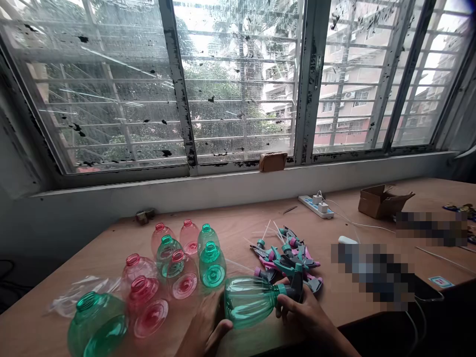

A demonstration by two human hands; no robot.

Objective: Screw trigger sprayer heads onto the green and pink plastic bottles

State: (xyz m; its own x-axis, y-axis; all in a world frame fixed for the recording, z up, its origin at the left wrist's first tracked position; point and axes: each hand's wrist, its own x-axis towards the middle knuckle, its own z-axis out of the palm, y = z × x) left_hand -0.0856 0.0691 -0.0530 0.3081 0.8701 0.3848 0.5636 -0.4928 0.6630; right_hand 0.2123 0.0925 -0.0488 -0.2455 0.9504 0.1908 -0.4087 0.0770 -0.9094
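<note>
- Wide barred windows (238,79) run along the wall behind your wooden table (238,223), with trees and buildings beyond the glass.
- Take the pile of spray heads (288,255) in the middle of the table as your marker. It is a loose heap of teal and pink triggers with thin white tubes sticking up.
- Just in front of that pile, at the near edge, you hold a green bottle (249,300) lying on its side, neck pointing right.
- Your left hand (208,329) cups the bottle's base end, the thumb pressed to its lower side and the fingers wrapped round it.
- Your right hand (303,312) is curled tight at the neck end, the fingers clasping the spray head (295,285) that sits on the bottle's mouth.
- Left of the pile stands a cluster of open bottles (178,258), pink and green mixed, close together and upright.
- Further left of the pile, near the table's front, a larger green bottle (96,325) lies tilted beside a clear plastic bag (74,295).
- Behind the pile and to its right lies a white power strip (316,206) with plugs in it.
- Further right of the pile sits an open cardboard box (381,201).
- Behind the pile, up on the sill, rests a small brown block (272,161).
</note>
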